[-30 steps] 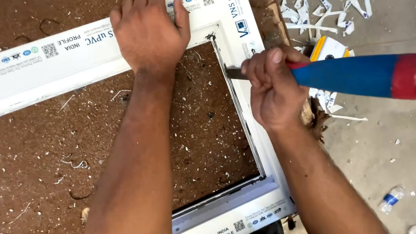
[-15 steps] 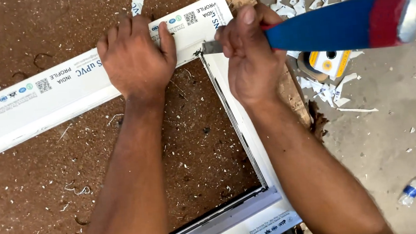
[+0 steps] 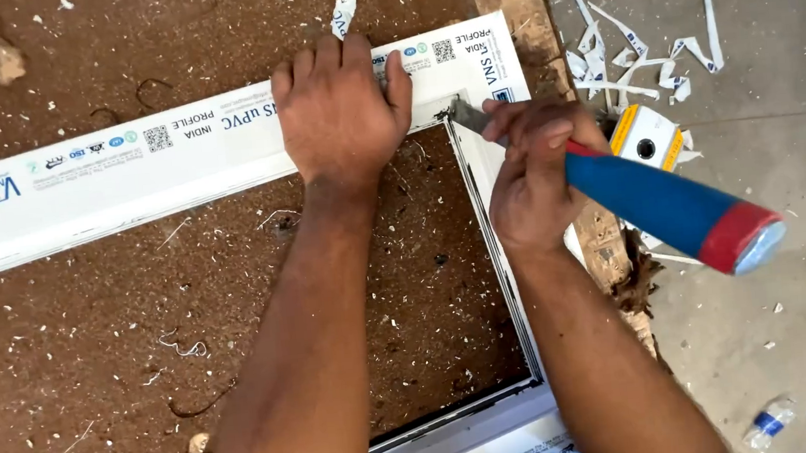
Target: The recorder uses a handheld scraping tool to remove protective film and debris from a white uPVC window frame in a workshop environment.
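Your left hand (image 3: 342, 105) lies flat, fingers spread, pressing the white frame (image 3: 174, 169) down on the brown surface (image 3: 94, 360). Your right hand (image 3: 535, 181) is clenched around the chisel (image 3: 659, 204): blue handle, red band, grey end cap. Its long axis slants, blade up-left into the frame's inner corner, cap down-right. Small blue and black printed labels run along the frame's top bar.

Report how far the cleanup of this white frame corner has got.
Done, by the look of it: white shavings lie scattered on the floor, so some trimming appears finished. In hand: the left hand presses flat on the white frame, and the right hand holds the blue-handled chisel with its blade at the inner top corner joint. Left: the lower corner; whether it has been cleaned cannot be told.
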